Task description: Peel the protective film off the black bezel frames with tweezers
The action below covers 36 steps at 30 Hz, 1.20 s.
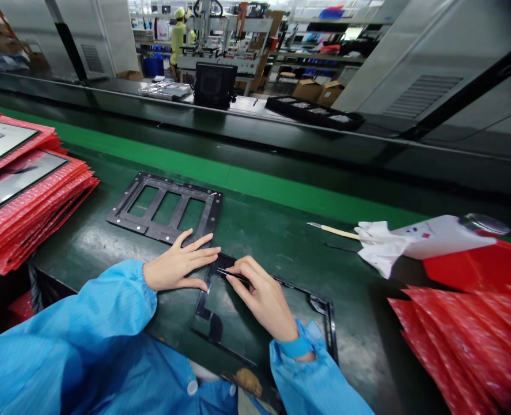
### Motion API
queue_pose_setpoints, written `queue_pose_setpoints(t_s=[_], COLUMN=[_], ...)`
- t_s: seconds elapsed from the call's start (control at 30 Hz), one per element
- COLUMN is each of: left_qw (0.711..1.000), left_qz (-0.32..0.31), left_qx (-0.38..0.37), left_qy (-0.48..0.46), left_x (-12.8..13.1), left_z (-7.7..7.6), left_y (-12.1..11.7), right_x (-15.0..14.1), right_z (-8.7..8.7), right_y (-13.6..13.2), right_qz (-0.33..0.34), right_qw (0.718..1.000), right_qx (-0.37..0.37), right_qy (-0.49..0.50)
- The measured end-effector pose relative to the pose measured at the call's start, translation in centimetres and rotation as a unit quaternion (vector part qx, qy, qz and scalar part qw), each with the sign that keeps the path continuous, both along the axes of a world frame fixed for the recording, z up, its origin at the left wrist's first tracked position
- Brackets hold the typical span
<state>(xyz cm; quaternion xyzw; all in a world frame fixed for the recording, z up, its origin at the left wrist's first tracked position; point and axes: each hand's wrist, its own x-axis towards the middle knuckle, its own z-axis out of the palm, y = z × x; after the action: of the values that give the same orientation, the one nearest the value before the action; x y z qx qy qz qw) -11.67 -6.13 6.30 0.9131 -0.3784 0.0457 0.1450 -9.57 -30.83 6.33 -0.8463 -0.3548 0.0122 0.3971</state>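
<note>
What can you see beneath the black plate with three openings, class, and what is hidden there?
Through the openings of the black plate, the green tabletop shows. Whatever lies under its solid bars and border is covered, so cannot be seen.

Tweezers [226, 272]: rear part hidden by right hand [261, 294]
Slatted frame [155, 206]: near edge partly covered by left hand [180, 266]
Pale handle [341, 232]: far end hidden by white tissue [380, 245]
Red bags [466, 340]: cut off, right edge
Distant person [178, 39]: small, partly hidden
</note>
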Motion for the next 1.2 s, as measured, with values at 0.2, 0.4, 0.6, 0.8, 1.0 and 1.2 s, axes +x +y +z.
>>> queue_pose_setpoints(t_s=[0.2,0.4,0.6,0.8,1.0,1.2], left_qw=[1.0,1.0,1.0,1.0,0.999,0.999], left_qz=[0.003,0.005,0.005,0.008,0.025,0.03], left_qx=[-0.013,-0.018,-0.011,-0.017,-0.012,-0.013], left_qy=[0.001,0.009,0.014,0.01,0.016,0.028], left_x=[0.0,0.0,0.0,0.0,0.0,0.1], left_z=[-0.1,0.0,0.0,0.0,0.0,-0.1], left_y=[0.1,0.1,0.1,0.0,-0.4,-0.4], right_x=[-1.8,-3.5,-3.6,-4.0,-4.9,-5.2], right_z=[1.0,0.5,0.4,0.3,0.2,0.3], right_y=[0.3,1.5,1.5,1.7,1.9,1.8], right_qz=[0.162,0.191,0.174,0.176,0.213,0.208], right_qw=[0.985,0.97,0.969,0.967,0.957,0.958], right_qx=[-0.055,-0.139,-0.155,-0.159,-0.172,-0.17], right_qy=[0.003,-0.05,-0.077,-0.09,-0.099,-0.097])
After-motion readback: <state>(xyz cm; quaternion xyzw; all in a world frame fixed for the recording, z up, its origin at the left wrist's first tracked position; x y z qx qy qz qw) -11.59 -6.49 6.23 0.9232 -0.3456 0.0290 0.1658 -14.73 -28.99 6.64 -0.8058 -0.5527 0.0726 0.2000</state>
